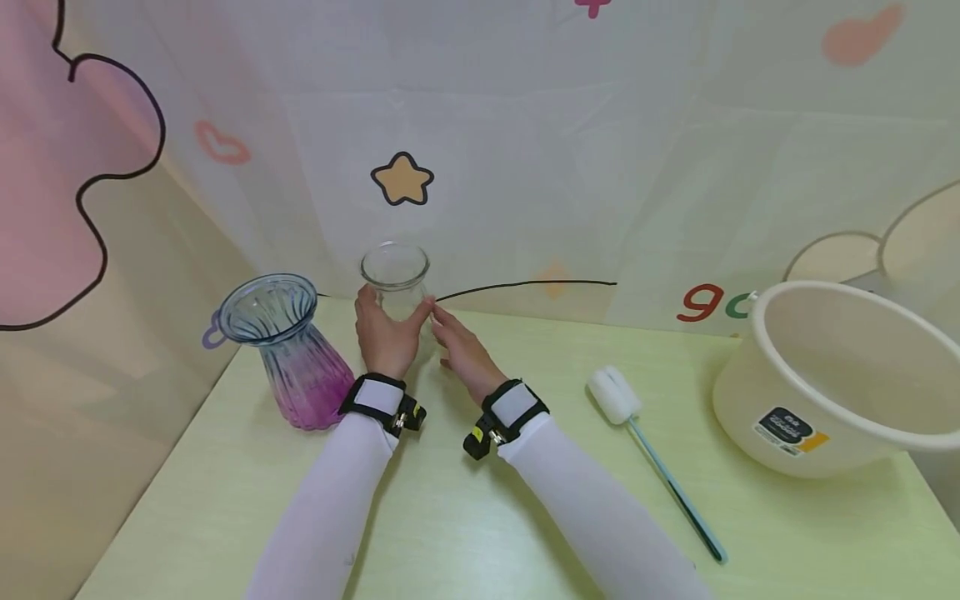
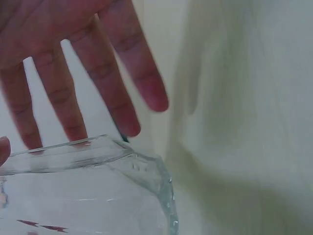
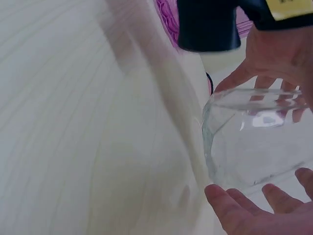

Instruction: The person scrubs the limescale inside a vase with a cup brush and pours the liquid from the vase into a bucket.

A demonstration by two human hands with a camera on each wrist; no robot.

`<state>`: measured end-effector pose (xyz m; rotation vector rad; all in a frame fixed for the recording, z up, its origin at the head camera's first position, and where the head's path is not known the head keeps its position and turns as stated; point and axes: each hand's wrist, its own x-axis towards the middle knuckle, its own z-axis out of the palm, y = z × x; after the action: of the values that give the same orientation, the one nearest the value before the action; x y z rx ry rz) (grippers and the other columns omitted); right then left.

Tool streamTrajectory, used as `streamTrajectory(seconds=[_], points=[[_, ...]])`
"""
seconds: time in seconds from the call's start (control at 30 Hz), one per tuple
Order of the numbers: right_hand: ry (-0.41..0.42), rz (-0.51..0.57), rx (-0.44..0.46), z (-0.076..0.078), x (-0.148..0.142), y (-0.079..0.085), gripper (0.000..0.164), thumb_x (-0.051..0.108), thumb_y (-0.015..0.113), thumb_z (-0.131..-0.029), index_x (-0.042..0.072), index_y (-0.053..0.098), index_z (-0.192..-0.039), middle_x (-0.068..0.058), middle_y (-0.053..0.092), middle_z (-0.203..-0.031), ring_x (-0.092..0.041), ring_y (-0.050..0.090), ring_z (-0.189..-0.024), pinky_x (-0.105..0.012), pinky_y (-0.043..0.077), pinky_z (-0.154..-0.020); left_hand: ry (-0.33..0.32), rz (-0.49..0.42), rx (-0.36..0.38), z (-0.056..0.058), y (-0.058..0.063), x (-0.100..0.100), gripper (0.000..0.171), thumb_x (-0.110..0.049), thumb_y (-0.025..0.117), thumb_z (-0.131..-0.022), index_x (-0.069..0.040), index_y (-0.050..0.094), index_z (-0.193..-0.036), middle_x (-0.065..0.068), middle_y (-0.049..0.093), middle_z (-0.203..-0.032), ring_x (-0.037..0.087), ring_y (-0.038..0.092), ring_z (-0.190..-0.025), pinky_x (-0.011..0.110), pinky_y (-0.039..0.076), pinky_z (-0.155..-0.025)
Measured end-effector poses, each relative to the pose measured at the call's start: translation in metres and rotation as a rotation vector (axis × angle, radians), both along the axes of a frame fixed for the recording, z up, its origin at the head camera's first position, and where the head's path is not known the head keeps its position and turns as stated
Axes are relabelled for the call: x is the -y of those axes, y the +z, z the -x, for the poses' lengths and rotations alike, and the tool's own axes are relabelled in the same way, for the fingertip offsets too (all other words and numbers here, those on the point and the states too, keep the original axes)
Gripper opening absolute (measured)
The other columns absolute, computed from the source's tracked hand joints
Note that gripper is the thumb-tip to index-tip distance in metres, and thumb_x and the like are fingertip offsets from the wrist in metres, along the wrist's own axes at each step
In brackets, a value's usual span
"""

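In the head view a clear glass vase stands upright near the back of the table. My left hand grips it, thumb on one side and fingers round the other. From the right, my right hand reaches to the glass with its fingers extended. Spread fingers show at the vase's edge in the left wrist view. The right wrist view shows the vase between both hands; whether its base touches the table is unclear. A blue-to-pink ribbed glass vase stands left of my left hand.
A sponge-headed bottle brush with a blue handle lies right of my right arm. At the far right stands a white bucket with a dark label. A printed curtain hangs behind the pale table.
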<state>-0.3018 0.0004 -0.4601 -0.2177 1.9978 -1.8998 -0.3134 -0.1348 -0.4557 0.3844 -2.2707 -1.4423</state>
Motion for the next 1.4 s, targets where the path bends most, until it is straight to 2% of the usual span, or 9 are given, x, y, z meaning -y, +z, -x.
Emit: streamTrajectory(seconds=[0.13,0.27,0.4,0.57,0.7,0.9,1.03,1.17,1.4], points=[[0.016,-0.071,-0.082,-0.005,-0.013,-0.001,0.076,0.018,0.064,-0.098,0.042,0.029,-0.161,0.005,0.024,-0.172,-0.034,0.032,-0.155,-0.061,0.034,-0.120,-0.063,0.022,-0.014,-0.013,0.011,-0.005,0.097,-0.048,0.082,-0.087,-0.003,0.030,-0.156,0.021,0.042,-0.155,0.041,0.043,-0.144,0.062,0.039,-0.115],[0.030,-0.119,-0.134,-0.010,-0.025,-0.001,0.091,0.019,0.078,-0.090,0.042,0.027,-0.162,0.008,0.022,-0.172,-0.038,0.029,-0.156,-0.064,0.034,-0.119,-0.153,0.034,-0.008,-0.029,0.022,-0.012,0.098,-0.048,0.081,-0.088,-0.003,0.028,-0.157,0.020,0.041,-0.156,0.040,0.042,-0.147,0.063,0.038,-0.116],[0.048,-0.130,-0.181,-0.013,-0.035,0.000,0.101,0.020,0.085,-0.085,0.040,0.025,-0.163,0.009,0.024,-0.171,-0.039,0.026,-0.156,-0.061,0.033,-0.121,-0.228,0.041,-0.024,-0.045,0.030,-0.019,0.097,-0.048,0.082,-0.086,-0.007,0.031,-0.157,0.017,0.044,-0.156,0.039,0.043,-0.148,0.065,0.038,-0.115],[0.076,-0.127,-0.236,-0.020,-0.050,0.007,0.108,0.018,0.090,-0.080,0.043,0.024,-0.162,0.008,0.026,-0.171,-0.031,0.018,-0.160,-0.064,0.023,-0.124,-0.318,0.034,-0.028,-0.060,0.036,-0.029,0.097,-0.049,0.083,-0.085,-0.014,0.031,-0.158,0.014,0.048,-0.156,0.036,0.044,-0.147,0.064,0.038,-0.115],[0.094,-0.120,-0.250,-0.029,-0.062,0.011,0.111,0.016,0.092,-0.076,0.035,0.025,-0.162,0.003,0.029,-0.169,-0.027,0.017,-0.160,-0.067,0.016,-0.125,-0.378,0.055,-0.029,-0.071,0.040,-0.036,0.095,-0.050,0.084,-0.085,-0.018,0.032,-0.158,0.012,0.049,-0.154,0.035,0.046,-0.146,0.065,0.039,-0.113],[0.106,-0.126,-0.279,-0.044,-0.077,0.013,0.115,0.015,0.094,-0.073,0.028,0.022,-0.162,0.002,0.037,-0.163,-0.027,0.029,-0.155,-0.062,0.022,-0.125,-0.428,0.113,-0.006,-0.085,0.043,-0.047,0.088,-0.055,0.084,-0.082,-0.015,0.042,-0.148,0.011,0.056,-0.147,0.036,0.055,-0.136,0.062,0.045,-0.106],[0.071,-0.148,-0.316,-0.056,-0.087,0.014,0.116,0.015,0.095,-0.071,0.030,0.022,-0.159,0.001,0.040,-0.160,-0.027,0.039,-0.150,-0.058,0.031,-0.122,-0.475,0.144,-0.018,-0.090,0.043,-0.053,0.082,-0.054,0.087,-0.079,-0.016,0.047,-0.141,0.008,0.060,-0.139,0.033,0.061,-0.129,0.057,0.050,-0.102],[0.057,-0.164,-0.350,-0.068,-0.097,0.016,0.117,0.014,0.095,-0.071,0.032,0.019,-0.158,-0.002,0.036,-0.161,-0.028,0.043,-0.146,-0.056,0.036,-0.119,-0.554,0.114,-0.021,-0.093,0.041,-0.059,0.080,-0.048,0.090,-0.077,-0.019,0.049,-0.140,0.004,0.061,-0.140,0.027,0.060,-0.130,0.054,0.050,-0.103],[0.036,-0.173,-0.391,-0.089,-0.118,0.019,0.123,0.014,0.095,-0.071,0.030,0.013,-0.161,-0.001,0.033,-0.164,-0.028,0.038,-0.150,-0.060,0.033,-0.121,-0.718,0.043,-0.044,-0.099,0.040,-0.075,0.075,-0.040,0.092,-0.077,-0.020,0.048,-0.135,0.005,0.060,-0.139,0.028,0.059,-0.130,0.053,0.047,-0.107]])
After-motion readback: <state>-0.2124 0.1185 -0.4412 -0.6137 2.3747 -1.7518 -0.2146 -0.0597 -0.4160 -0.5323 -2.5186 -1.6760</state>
